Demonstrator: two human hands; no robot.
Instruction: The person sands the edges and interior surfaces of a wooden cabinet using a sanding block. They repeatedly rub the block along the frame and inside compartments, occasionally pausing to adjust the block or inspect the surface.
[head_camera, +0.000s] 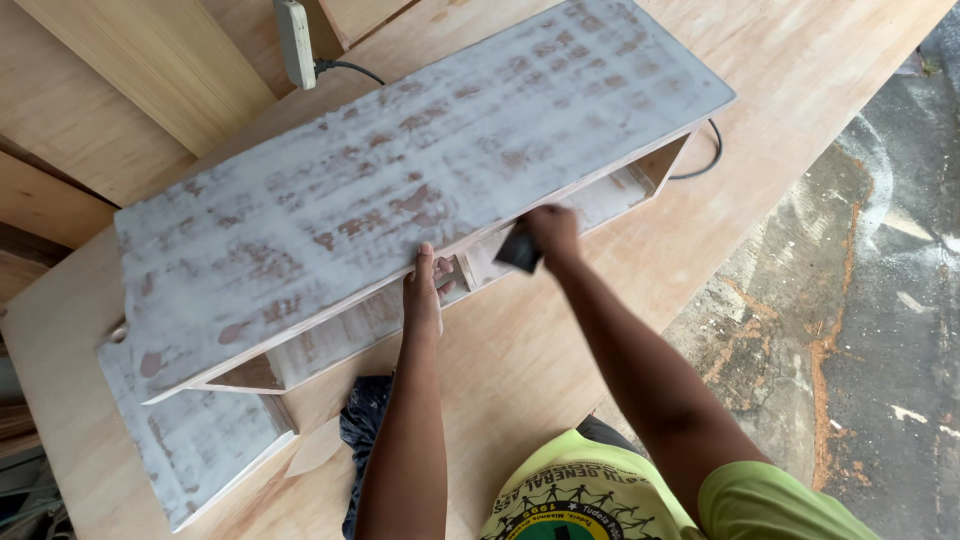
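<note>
Two hands work the shelf (400, 190): left hand (424, 290) fingers gripping its front edge, right hand (548, 235) fingers closed on a dark pad (518, 250). Hard rubbing might slide it across the worktop (560, 340).

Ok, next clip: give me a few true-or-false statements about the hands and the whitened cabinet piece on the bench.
1. The left hand grips the front edge of the whitened wooden cabinet. True.
2. The right hand is empty. False: it holds a small dark piece, pressed at the cabinet's front edge.
3. The cabinet lies on a plywood bench. True.
4. The cabinet's top is evenly painted white. False: brown wood shows through in patches.
5. A black cable runs behind the cabinet. True.
</note>
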